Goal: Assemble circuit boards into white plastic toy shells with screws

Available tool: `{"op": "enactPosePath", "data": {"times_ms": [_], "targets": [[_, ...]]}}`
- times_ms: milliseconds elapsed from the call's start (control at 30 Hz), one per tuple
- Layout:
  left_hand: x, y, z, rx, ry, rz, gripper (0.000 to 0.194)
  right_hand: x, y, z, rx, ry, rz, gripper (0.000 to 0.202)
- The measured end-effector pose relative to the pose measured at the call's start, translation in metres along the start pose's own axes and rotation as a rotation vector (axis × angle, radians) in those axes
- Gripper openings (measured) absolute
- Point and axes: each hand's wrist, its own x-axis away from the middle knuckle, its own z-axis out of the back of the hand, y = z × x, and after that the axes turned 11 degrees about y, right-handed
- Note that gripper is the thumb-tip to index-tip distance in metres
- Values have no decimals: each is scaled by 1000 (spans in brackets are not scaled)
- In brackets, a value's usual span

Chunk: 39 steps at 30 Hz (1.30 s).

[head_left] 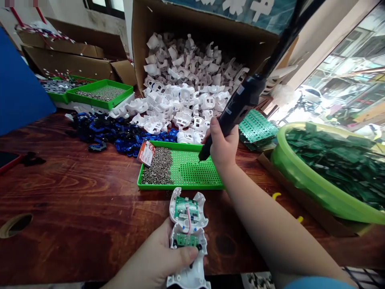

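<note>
My left hand [168, 257] grips an opened white plastic housing [189, 277] near the table's front edge, thumb pressed over its lower half. Inside the housing sit two green circuit boards [185, 208], joined by a thin red and white wire. Wrapped round a black electric screwdriver [236, 106], my right hand [224, 144] holds it tilted, tip down, above a green perforated tray [195, 186]. Many small screws [158, 168] fill the tray's left part, and a red and white card [146, 152] leans on its left rim. The screwdriver's tip is apart from the housing.
Behind the tray, white plastic shells [180, 104] spill from a large cardboard box [138, 48]. Blue and black parts [120, 132] lie left of them. A yellow-green basin [300, 180] of circuit boards stands at right. Another green tray [111, 102] sits at back left.
</note>
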Motion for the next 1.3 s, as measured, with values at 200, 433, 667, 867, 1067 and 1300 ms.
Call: {"op": "enactPosePath", "data": {"times_ms": [200, 433, 667, 867, 1067, 1300], "targets": [[-1, -1, 1, 36, 3, 19, 65, 2, 6, 0, 50, -9, 11, 29], [1, -1, -3, 61, 49, 6, 72, 6, 7, 1, 106, -10, 27, 29], [2, -3, 1, 56, -1, -30, 60, 3, -1, -2, 26, 54, 15, 24], [3, -5, 7, 94, -30, -64, 46, 15, -64, 2, -52, 44, 38, 12], [6, -3, 5, 125, -76, -86, 45, 60, -117, 5, -121, -14, -62, 9], [8, -4, 4, 126, -45, -94, 45, 69, -101, 5, -155, -34, -149, 12]]}}
